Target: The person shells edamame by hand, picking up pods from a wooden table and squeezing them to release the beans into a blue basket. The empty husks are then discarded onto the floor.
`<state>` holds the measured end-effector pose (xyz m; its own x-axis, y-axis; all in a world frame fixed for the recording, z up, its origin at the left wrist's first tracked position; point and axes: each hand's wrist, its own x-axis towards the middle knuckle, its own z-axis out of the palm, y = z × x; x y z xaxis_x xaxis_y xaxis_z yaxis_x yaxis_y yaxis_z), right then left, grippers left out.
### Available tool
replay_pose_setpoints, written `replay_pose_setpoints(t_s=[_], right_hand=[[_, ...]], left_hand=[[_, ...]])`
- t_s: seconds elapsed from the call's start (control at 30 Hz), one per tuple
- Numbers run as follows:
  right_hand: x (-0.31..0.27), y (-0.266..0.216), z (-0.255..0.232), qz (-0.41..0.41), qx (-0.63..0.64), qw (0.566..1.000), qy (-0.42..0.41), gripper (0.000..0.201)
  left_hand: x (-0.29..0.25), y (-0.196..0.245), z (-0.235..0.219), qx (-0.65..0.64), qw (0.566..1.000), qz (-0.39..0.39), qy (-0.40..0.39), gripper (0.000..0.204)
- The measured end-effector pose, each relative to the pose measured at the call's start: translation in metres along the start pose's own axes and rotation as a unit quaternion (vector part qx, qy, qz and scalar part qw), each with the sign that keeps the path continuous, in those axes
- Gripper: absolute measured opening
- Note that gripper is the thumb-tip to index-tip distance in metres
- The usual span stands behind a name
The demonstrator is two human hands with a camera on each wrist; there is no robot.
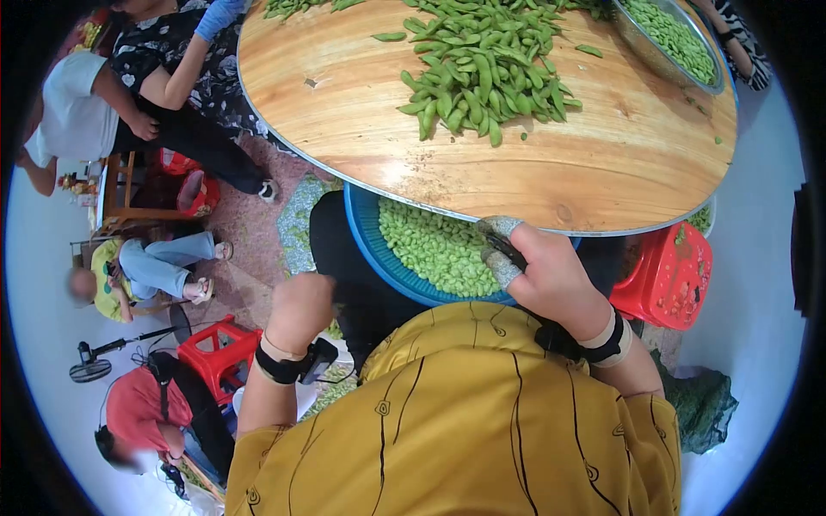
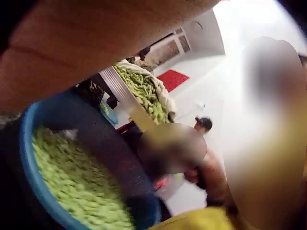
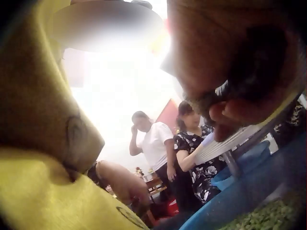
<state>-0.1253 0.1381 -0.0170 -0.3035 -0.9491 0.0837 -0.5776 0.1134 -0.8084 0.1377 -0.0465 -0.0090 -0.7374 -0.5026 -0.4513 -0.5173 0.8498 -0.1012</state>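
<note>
In the head view my right hand point(image 1: 555, 271), grey wrapping on its thumb and a finger, grips a small dark object point(image 1: 508, 245) at the near edge of the wooden table point(image 1: 344, 129). Below lies a blue basket point(image 1: 366, 249) of shelled green beans point(image 1: 430, 245). My left hand point(image 1: 299, 311) hangs left of this basket, knuckles up, its fingertips hidden; whether it holds anything cannot be told. The right wrist view shows my right hand point(image 3: 230, 72) with the dark object in shadow. Unshelled pods point(image 1: 482, 73) lie heaped on the table.
A metal bowl point(image 1: 710, 73) of shelled beans stands at the table's right. Red stools point(image 1: 675, 275) point(image 1: 215, 353) stand at both sides. Several people are at the left, one seated point(image 1: 163, 267). A black fan point(image 1: 90, 365) stands nearby, and a dark green bag point(image 1: 701, 408) lies at the lower right.
</note>
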Motion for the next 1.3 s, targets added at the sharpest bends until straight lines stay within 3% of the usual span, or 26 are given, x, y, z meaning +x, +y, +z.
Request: replay_pose_setpoints(t_s=[0.03, 0.07, 0.13, 0.2, 0.33, 0.53, 0.6, 0.67, 0.77, 0.8, 0.83, 0.9, 1.07, 1.13, 1.23, 1.3], right_hand=[[0.001, 0.0, 0.002, 0.012, 0.027, 1.0, 0.003, 0.023], [0.002, 0.002, 0.004, 0.009, 0.03, 1.0, 0.002, 0.023], [0.004, 0.004, 0.006, -0.006, 0.002, 1.0, -0.012, 0.026], [0.006, 0.0, 0.003, -0.009, 0.004, 1.0, -0.006, 0.026], [0.0, -0.005, -0.004, 0.003, 0.008, 1.0, 0.012, 0.023], [-0.013, 0.002, -0.006, 0.022, 0.007, 0.999, 0.03, 0.021], [-0.012, 0.002, -0.007, 0.019, 0.037, 0.998, 0.04, 0.022], [-0.009, 0.003, -0.005, 0.015, 0.067, 0.997, 0.047, 0.023], [-0.002, 0.003, -0.004, 0.023, 0.157, 0.986, 0.053, 0.024], [0.003, -0.003, -0.009, 0.124, 0.288, 0.949, 0.025, 0.023], [0.007, -0.006, -0.012, 0.222, 0.41, 0.884, -0.002, 0.022], [0.014, -0.001, -0.012, 0.224, 0.455, 0.861, 0.021, 0.021], [0.022, 0.0, -0.018, 0.264, 0.557, 0.783, 0.088, 0.017], [0.02, 0.001, -0.02, 0.264, 0.55, 0.787, 0.085, 0.015], [0.016, 0.001, -0.02, 0.244, 0.533, 0.807, 0.068, 0.011], [0.014, 0.001, -0.018, 0.223, 0.523, 0.821, 0.053, 0.009]], left_hand=[[0.0, -0.003, 0.001, 0.042, 0.997, -0.053, -0.034, 0.018], [0.002, -0.004, 0.0, 0.043, 0.997, -0.056, -0.034, 0.018], [0.016, 0.016, -0.036, -0.19, 0.968, 0.017, 0.162, 0.014], [0.039, 0.036, -0.058, -0.277, 0.932, 0.028, 0.233, 0.011], [0.097, 0.07, -0.081, -0.258, 0.864, 0.013, 0.431, 0.02], [0.13, 0.082, -0.086, -0.156, 0.896, -0.022, 0.416, 0.025], [0.121, 0.086, -0.086, -0.186, 0.859, -0.034, 0.476, 0.024], [0.112, 0.089, -0.083, -0.214, 0.856, -0.042, 0.469, 0.023], [0.089, 0.104, -0.083, -0.354, 0.856, -0.007, 0.378, 0.022], [0.086, 0.109, -0.079, -0.355, 0.857, -0.004, 0.374, 0.022], [0.084, 0.114, -0.074, -0.335, 0.853, 0.037, 0.398, 0.024], [0.087, 0.117, -0.068, -0.294, 0.843, 0.1, 0.439, 0.032], [0.099, 0.119, -0.067, -0.28, 0.828, 0.172, 0.454, 0.031], [0.096, 0.121, -0.068, -0.286, 0.827, 0.189, 0.446, 0.029], [0.086, 0.121, -0.069, -0.364, 0.83, 0.187, 0.38, 0.029], [0.077, 0.116, -0.072, -0.488, 0.836, 0.171, 0.183, 0.026]])
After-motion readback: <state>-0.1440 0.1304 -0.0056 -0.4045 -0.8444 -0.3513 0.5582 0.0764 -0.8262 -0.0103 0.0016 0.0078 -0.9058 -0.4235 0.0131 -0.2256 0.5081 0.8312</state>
